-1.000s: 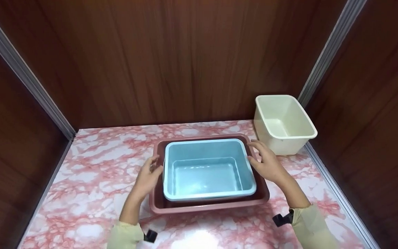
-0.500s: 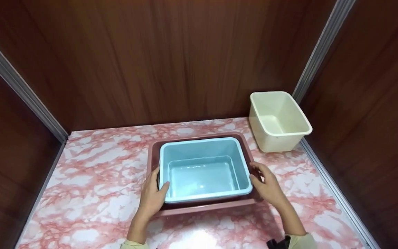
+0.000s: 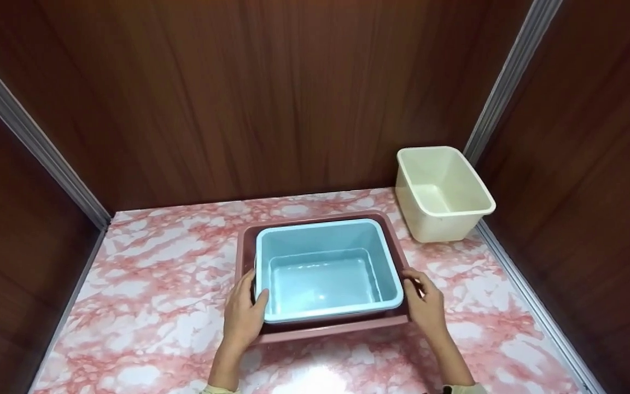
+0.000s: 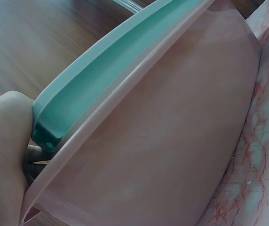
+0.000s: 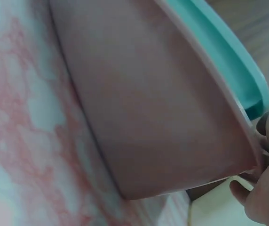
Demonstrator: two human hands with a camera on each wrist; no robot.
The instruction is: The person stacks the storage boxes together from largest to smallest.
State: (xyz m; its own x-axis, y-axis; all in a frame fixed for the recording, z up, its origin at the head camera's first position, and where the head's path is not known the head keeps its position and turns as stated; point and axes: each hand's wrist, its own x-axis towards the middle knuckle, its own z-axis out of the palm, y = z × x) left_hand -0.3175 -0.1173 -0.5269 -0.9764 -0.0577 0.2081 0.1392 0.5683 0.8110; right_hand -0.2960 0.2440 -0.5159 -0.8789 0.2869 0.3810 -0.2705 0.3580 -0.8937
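A light blue plastic basin [image 3: 315, 241] sits inside a larger reddish-brown basin [image 3: 331, 330]. At the blue basin's left side, my left hand [image 3: 244, 317] grips the rim, thumb over the top. In the left wrist view its fingers [image 4: 35, 157] reach into the gap between the two basins. My right hand [image 3: 429, 309] is at the right rim of the brown basin, fingers curled. From the right wrist, one finger [image 5: 240, 192] shows outside that rim while others cross over it, close beside the blue rim [image 5: 254, 82].
A cream plastic bin [image 3: 443, 227] stands at the back right, by the corner. Dark wood-look panels [image 3: 293, 98] with metal corner strips enclose the table on three sides. The tabletop [image 3: 145, 295] has a red-and-white marbled pattern.
Both hands have come down from beside the basins to their rims. The left thumb now lies over the blue rim, and the right hand has moved toward me along the right side.
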